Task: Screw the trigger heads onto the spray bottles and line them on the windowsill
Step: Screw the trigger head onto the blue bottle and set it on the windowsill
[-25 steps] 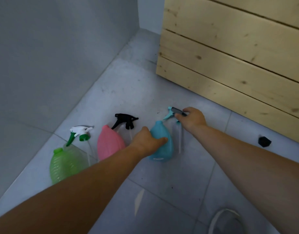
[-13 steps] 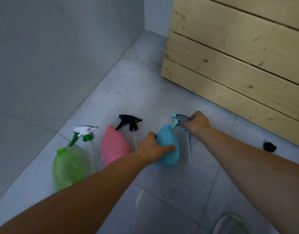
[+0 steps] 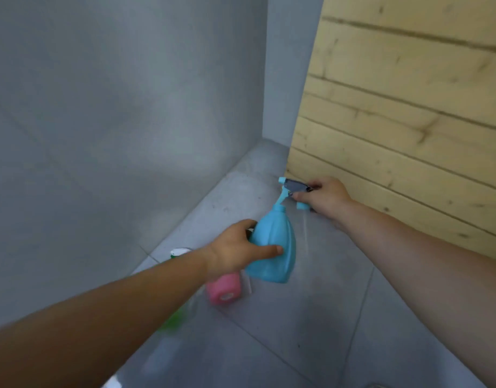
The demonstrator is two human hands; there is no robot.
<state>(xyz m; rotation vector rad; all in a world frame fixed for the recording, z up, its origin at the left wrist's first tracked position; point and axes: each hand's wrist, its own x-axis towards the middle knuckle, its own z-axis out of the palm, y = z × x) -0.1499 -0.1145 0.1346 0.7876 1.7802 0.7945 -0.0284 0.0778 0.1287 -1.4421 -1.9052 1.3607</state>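
My left hand [image 3: 235,252] grips the body of the blue spray bottle [image 3: 275,247], which is lifted off the floor and tilted. My right hand [image 3: 326,197] holds the blue and grey trigger head [image 3: 293,189] just above and to the right of the bottle's neck, its clear dip tube [image 3: 305,228] trailing down beside the bottle. The pink bottle [image 3: 224,287] lies on the floor under my left wrist. A white and green trigger head [image 3: 178,252] and the green bottle [image 3: 175,320] show partly behind my left forearm.
Grey floor tiles [image 3: 311,317] run to a grey wall [image 3: 115,121] on the left. A light wooden plank panel [image 3: 409,121] stands close on the right, just behind my right hand. The picture is blurred by motion.
Both hands have lifted the blue bottle and its trigger head off the floor. The view has swung upward and left, so the pink and green bottles now sit lower, partly hidden by my left arm.
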